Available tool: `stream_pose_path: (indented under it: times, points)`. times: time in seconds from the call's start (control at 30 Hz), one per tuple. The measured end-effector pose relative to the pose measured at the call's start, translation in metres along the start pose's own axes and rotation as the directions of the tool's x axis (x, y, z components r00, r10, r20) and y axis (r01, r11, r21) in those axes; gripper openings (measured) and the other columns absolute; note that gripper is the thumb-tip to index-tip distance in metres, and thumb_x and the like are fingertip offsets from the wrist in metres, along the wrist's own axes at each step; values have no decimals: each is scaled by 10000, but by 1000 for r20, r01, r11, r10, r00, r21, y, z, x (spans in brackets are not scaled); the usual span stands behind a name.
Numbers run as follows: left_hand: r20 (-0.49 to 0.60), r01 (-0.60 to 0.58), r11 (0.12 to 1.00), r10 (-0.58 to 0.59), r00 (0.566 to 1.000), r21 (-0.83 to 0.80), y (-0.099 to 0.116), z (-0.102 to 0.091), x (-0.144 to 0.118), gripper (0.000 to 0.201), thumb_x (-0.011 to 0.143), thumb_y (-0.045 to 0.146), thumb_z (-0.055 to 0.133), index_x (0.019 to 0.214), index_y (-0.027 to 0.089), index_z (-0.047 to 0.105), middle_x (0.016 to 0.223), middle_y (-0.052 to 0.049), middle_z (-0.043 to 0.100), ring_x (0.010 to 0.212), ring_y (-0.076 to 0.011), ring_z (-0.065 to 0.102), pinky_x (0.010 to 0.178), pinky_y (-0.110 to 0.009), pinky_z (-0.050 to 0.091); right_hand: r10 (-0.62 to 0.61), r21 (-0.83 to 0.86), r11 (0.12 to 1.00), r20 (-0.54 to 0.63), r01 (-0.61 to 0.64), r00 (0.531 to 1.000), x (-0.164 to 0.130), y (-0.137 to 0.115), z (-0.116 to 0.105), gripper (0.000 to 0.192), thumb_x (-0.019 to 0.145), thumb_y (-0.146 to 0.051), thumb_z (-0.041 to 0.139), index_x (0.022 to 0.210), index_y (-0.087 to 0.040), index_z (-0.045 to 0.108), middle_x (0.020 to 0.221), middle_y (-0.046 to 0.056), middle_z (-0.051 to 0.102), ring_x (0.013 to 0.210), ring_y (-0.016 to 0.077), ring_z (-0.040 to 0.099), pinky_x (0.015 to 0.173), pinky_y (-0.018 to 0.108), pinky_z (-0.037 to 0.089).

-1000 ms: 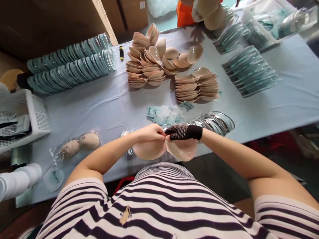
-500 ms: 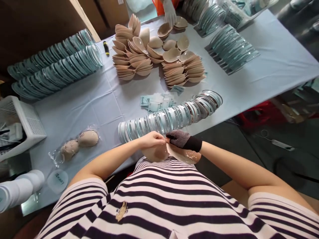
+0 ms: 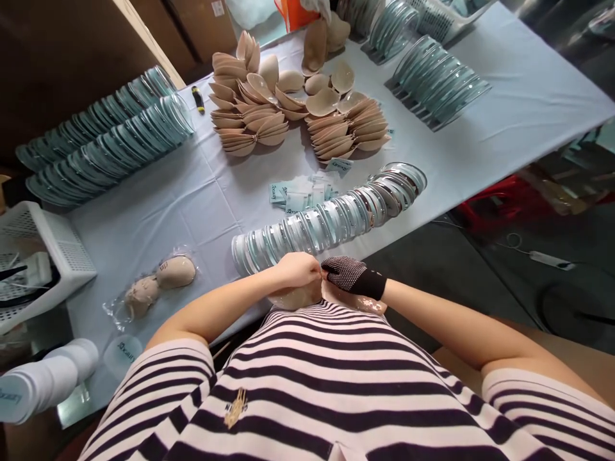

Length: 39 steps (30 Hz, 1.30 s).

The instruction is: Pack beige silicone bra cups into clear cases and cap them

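Close to my striped shirt, a beige stick-on bra (image 3: pixel 295 298) hangs with its two cups apart, its middle join held between my hands. My left hand (image 3: pixel 298 269) is bare and closed, pinching at the join. Fingers of my right hand (image 3: pixel 346 274), in a dark dotted glove, are closed on the other side of the same join. What the fingertips do there is mostly hidden. Just beyond my hands lies a curved row of clear round plastic cases (image 3: pixel 312 229). Small printed cards (image 3: pixel 300 193) lie behind that row.
Stacked bra cups (image 3: pixel 250 121) fill the table's far middle. A co-worker's hand (image 3: pixel 319 6) holds another bra (image 3: pixel 314 48) there. More cases (image 3: pixel 115 144) line the left and right. A bagged bra (image 3: pixel 163 278), white basket (image 3: pixel 62 250) and white round stack (image 3: pixel 52 374) are at left.
My hands stay on the bra's join; my left hand has turned over more and the cups sit lower and more hidden. The co-worker's bra has been raised upright. The view has tilted slightly.
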<state>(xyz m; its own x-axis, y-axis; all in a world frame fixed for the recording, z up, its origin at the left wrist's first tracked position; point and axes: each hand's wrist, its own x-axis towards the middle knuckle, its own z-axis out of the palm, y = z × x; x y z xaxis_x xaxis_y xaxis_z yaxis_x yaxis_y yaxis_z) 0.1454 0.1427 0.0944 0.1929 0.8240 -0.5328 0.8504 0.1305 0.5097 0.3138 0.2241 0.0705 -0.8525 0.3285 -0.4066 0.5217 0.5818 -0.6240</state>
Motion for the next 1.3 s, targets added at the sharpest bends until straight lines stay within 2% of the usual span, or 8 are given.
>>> stream_pose_path:
  times: [0.2,0.4,0.5,0.67,0.8,1.03,1.17,1.3]
  points:
    - [63,-28,961,47,997,-275,-7,-5,7,216,781,255,563,770,174,763,726,-27,684,689,-167,585,633,-251,396,-44,86,994,-243,67,969,6,6,15,210,907,-222,509,905,-159,709,904,89,737,831,199,663,775,292,486]
    - [151,40,747,82,985,-664,-18,1,9,211,769,247,567,824,156,749,780,-18,698,763,-164,617,746,-253,468,-33,145,984,-436,107,899,11,21,7,226,931,-238,461,885,-181,674,906,74,727,851,189,657,794,285,489]
    - [209,78,649,127,970,-757,-19,-11,7,282,791,352,642,985,187,763,974,-40,735,902,-174,645,813,-249,475,-32,70,995,-401,66,916,9,29,-15,225,924,-251,478,942,-184,692,968,84,733,903,200,660,824,286,478]
    - [204,17,746,159,966,-665,-8,-17,13,300,738,436,740,814,146,759,803,-30,707,800,-159,613,723,-246,448,-105,53,993,-83,110,991,8,30,-45,271,916,-349,511,942,-172,714,891,68,731,796,190,641,728,272,459]
    - [204,15,763,154,967,-646,-2,-12,15,283,746,429,724,750,146,724,705,8,641,742,-135,576,700,-239,423,-301,389,902,253,188,920,5,30,-48,362,889,-461,570,929,-133,719,833,33,711,758,160,608,697,249,466]
    - [44,-174,558,356,933,-811,-14,0,14,310,764,452,741,774,143,713,822,-37,656,813,-152,605,786,-265,457,-380,602,762,117,239,917,2,30,-28,419,838,-524,637,810,-109,687,756,31,672,772,165,616,731,278,491]
    - [120,-28,508,255,960,-861,-29,9,20,325,750,462,754,816,145,723,825,-56,691,795,-163,632,773,-271,482,-336,631,733,13,253,942,6,35,-33,423,836,-539,629,825,-121,689,801,66,701,770,176,641,755,309,513]
    - [302,189,499,156,940,-846,-58,9,9,393,676,347,814,1040,214,751,1094,-72,733,981,-207,670,825,-265,505,-433,401,821,-24,405,901,9,32,-76,339,882,-469,578,864,-161,718,929,99,718,917,204,641,899,344,485]
